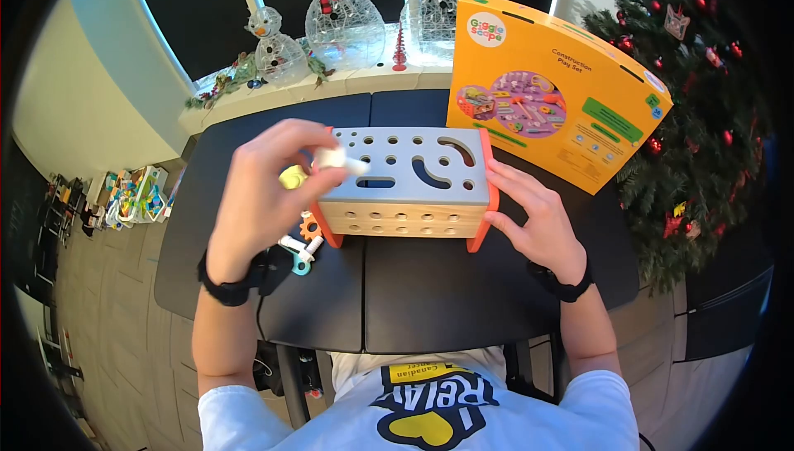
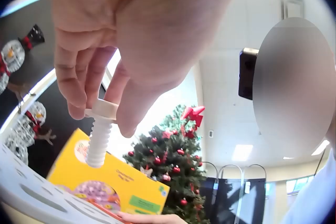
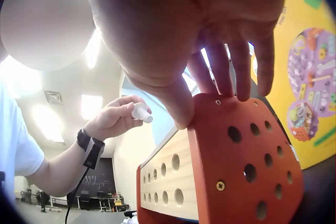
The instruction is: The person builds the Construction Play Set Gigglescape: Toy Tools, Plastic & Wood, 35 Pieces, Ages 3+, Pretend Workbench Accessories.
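Above the left part of the toy bench's grey top point(image 1: 397, 190), my left hand point(image 1: 269, 190) pinches a white screw point(image 1: 343, 161) by its head between thumb and fingers. In the left wrist view the threaded shaft of the screw point(image 2: 98, 142) points down over the perforated grey panel point(image 2: 31, 184). My right hand point(image 1: 538, 219) rests on the bench's right end, its fingers straight along the red end panel point(image 3: 247, 155) and its thumb at the front edge. Wooden sides with round holes point(image 1: 401, 221) face me.
Left of the bench lie a yellow piece point(image 1: 292, 176), an orange gear point(image 1: 309, 226), white screws and a light blue piece point(image 1: 301, 264). A yellow box point(image 1: 571, 95) stands behind the bench on the right of the black table point(image 1: 430, 302), near a decorated tree point(image 1: 678, 120).
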`<action>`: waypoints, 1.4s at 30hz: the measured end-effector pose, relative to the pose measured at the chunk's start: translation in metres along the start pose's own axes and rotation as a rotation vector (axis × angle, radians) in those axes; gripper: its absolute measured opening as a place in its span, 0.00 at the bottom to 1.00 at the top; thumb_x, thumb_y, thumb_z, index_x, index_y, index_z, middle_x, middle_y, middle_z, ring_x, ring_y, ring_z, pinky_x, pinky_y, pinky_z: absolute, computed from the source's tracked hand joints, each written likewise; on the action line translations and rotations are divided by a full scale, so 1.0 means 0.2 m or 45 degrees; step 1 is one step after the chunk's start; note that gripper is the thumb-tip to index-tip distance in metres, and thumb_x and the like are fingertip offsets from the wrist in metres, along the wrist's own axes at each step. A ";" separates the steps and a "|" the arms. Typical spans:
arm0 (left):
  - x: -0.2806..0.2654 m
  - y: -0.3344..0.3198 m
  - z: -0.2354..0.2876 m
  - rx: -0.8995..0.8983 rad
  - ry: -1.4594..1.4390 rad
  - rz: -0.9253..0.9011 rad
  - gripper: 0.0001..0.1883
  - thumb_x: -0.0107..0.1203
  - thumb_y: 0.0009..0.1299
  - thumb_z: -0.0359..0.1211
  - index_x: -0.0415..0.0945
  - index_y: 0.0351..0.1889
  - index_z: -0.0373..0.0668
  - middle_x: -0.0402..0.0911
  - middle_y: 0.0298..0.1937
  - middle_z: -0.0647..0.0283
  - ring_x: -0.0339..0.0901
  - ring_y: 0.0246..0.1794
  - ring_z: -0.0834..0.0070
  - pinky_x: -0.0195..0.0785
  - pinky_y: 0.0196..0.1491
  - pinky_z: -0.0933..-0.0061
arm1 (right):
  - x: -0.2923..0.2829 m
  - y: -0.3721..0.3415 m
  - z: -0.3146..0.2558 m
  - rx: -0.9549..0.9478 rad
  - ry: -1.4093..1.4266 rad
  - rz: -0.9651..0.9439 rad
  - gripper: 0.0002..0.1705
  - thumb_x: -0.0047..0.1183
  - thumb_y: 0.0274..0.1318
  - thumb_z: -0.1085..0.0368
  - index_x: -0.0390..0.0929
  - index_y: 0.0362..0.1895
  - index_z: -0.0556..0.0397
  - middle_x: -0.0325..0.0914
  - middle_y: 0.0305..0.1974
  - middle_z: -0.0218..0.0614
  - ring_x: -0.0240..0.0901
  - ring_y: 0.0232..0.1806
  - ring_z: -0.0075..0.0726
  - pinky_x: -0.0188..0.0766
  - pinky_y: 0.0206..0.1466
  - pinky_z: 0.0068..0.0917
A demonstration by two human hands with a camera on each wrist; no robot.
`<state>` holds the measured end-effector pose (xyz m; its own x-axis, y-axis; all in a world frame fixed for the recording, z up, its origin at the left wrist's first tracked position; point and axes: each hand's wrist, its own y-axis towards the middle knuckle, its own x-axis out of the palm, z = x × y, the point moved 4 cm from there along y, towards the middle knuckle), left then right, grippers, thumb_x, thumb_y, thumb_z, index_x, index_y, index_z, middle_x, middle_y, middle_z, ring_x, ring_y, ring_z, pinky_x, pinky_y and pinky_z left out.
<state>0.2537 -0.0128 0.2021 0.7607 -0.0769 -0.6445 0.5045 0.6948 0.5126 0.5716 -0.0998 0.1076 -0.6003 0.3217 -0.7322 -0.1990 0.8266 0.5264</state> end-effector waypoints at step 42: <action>0.58 0.44 0.28 0.435 0.179 -0.722 0.10 0.68 0.64 0.27 0.88 0.42 0.36 0.89 0.39 0.48 0.86 0.38 0.52 0.79 0.44 0.61 | 0.00 -0.01 -0.03 -0.013 -0.073 0.035 0.29 0.67 0.60 0.58 0.81 0.64 0.53 0.79 0.67 0.43 0.80 0.63 0.52 0.79 0.64 0.41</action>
<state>0.4091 -0.0019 0.2044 0.2917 -0.2527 -0.9225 0.9282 0.3078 0.2092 0.5663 -0.1041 0.1096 -0.5603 0.3704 -0.7409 -0.1911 0.8125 0.5507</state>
